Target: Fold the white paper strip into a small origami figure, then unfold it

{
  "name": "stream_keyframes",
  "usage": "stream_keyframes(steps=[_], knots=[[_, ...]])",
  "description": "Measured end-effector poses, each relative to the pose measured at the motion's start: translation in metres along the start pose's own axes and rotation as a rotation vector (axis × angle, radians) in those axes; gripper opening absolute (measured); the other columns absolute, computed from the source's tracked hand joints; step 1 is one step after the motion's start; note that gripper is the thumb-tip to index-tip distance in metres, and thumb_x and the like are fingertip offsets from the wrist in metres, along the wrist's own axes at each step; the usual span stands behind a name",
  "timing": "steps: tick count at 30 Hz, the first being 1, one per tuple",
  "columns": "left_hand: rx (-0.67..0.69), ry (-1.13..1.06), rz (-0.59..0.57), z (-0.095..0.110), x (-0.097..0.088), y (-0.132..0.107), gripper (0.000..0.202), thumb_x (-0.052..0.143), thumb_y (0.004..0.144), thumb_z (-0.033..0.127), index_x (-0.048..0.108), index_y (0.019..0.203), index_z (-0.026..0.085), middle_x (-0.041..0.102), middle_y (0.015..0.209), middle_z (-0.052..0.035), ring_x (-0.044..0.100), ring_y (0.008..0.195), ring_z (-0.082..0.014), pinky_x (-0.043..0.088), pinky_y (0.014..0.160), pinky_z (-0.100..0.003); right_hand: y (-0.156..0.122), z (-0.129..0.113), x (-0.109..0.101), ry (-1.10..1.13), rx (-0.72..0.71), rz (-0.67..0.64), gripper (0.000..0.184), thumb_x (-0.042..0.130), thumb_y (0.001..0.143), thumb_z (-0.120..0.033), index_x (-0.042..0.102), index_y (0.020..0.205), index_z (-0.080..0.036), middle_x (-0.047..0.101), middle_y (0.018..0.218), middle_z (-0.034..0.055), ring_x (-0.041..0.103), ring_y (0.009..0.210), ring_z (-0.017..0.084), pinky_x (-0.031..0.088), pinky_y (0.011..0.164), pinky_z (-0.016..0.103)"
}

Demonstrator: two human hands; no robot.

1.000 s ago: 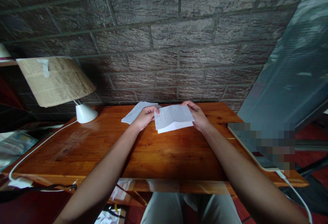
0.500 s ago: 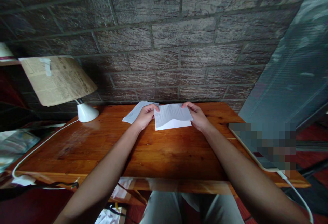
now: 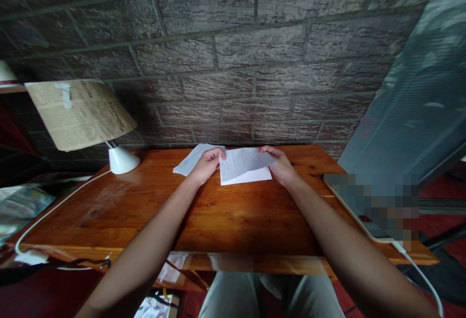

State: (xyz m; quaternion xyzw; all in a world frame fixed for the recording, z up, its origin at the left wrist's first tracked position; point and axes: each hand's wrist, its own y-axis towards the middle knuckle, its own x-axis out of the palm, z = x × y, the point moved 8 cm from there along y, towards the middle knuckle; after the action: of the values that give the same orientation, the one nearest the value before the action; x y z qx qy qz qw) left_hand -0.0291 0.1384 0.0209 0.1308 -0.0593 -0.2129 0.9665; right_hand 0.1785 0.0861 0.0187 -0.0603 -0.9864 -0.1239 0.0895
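Observation:
A folded sheet of white paper [image 3: 243, 162] with faint print on its upper layer is held over the wooden desk [image 3: 233, 221]. My left hand [image 3: 208, 165] pinches its left upper corner, thumb on top. At the right upper corner, my right hand [image 3: 282, 164] grips it between thumb and fingers. The top layer curves up from a blank lower layer, which shows along the front edge. More sheets of paper [image 3: 191, 159] lie on the desk behind my left hand, partly hidden by it.
To the left stands a lamp [image 3: 124, 160] with a newsprint shade [image 3: 82, 114]; its white cord runs along the desk. A tablet-like device [image 3: 358, 216], partly blurred out, lies at the right edge with a white cable [image 3: 422, 274]. A brick wall [image 3: 233, 85] rises behind the desk.
The upper layer's front edge has shifted: its right side has lifted and its left side lies lower over the blank layer. Both hands stay almost in place.

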Motion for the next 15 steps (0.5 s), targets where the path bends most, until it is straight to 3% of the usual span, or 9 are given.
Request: stream_keyframes(steps=[5, 8, 10, 13, 15], knots=[[-0.096, -0.106, -0.081, 0.003, 0.007, -0.004, 0.008, 0.069, 0.064, 0.023, 0.064, 0.067, 0.017, 0.059, 0.067, 0.0014, 0.055, 0.063, -0.0115, 0.043, 0.062, -0.022, -0.003, -0.008, -0.003, -0.017, 0.020, 0.014, 0.020, 0.070, 0.062, -0.032, 0.057, 0.075, -0.024, 0.057, 0.063, -0.0045, 0.047, 0.053, 0.012, 0.033, 0.051, 0.024], [-0.157, -0.182, -0.157, 0.005, 0.012, -0.005, 0.021, 0.064, 0.064, 0.027, 0.072, 0.080, 0.015, 0.070, 0.081, -0.0052, 0.062, 0.074, -0.0169, 0.048, 0.067, -0.026, -0.004, -0.013, 0.000, -0.047, -0.004, -0.023, 0.021, 0.072, 0.061, -0.032, 0.058, 0.074, -0.023, 0.058, 0.064, -0.0040, 0.049, 0.054, 0.012, 0.034, 0.052, 0.023], [-0.188, -0.208, -0.144, 0.003, 0.011, -0.004, 0.032, 0.063, 0.070, 0.035, 0.074, 0.093, 0.015, 0.074, 0.094, -0.0097, 0.065, 0.082, -0.0200, 0.049, 0.071, -0.029, -0.005, -0.014, 0.006, -0.091, -0.025, -0.082, 0.021, 0.072, 0.064, -0.036, 0.058, 0.072, -0.022, 0.059, 0.066, -0.0030, 0.050, 0.056, 0.012, 0.035, 0.053, 0.023], [-0.211, -0.106, -0.094, -0.001, 0.010, -0.004, 0.038, 0.072, 0.075, 0.040, 0.072, 0.106, 0.018, 0.075, 0.101, -0.0102, 0.067, 0.086, -0.0198, 0.049, 0.078, -0.029, -0.011, -0.011, 0.021, -0.155, -0.018, -0.202, 0.027, 0.071, 0.071, -0.046, 0.059, 0.071, -0.021, 0.059, 0.065, -0.0020, 0.050, 0.056, 0.012, 0.036, 0.053, 0.024], [-0.208, 0.004, -0.135, -0.003, 0.016, -0.007, 0.037, 0.078, 0.073, 0.040, 0.074, 0.102, 0.018, 0.076, 0.096, -0.0088, 0.068, 0.082, -0.0186, 0.048, 0.076, -0.028, -0.015, -0.009, 0.029, -0.178, -0.002, -0.259, 0.032, 0.069, 0.073, -0.051, 0.060, 0.072, -0.021, 0.059, 0.064, -0.0021, 0.050, 0.054, 0.011, 0.037, 0.052, 0.023]])
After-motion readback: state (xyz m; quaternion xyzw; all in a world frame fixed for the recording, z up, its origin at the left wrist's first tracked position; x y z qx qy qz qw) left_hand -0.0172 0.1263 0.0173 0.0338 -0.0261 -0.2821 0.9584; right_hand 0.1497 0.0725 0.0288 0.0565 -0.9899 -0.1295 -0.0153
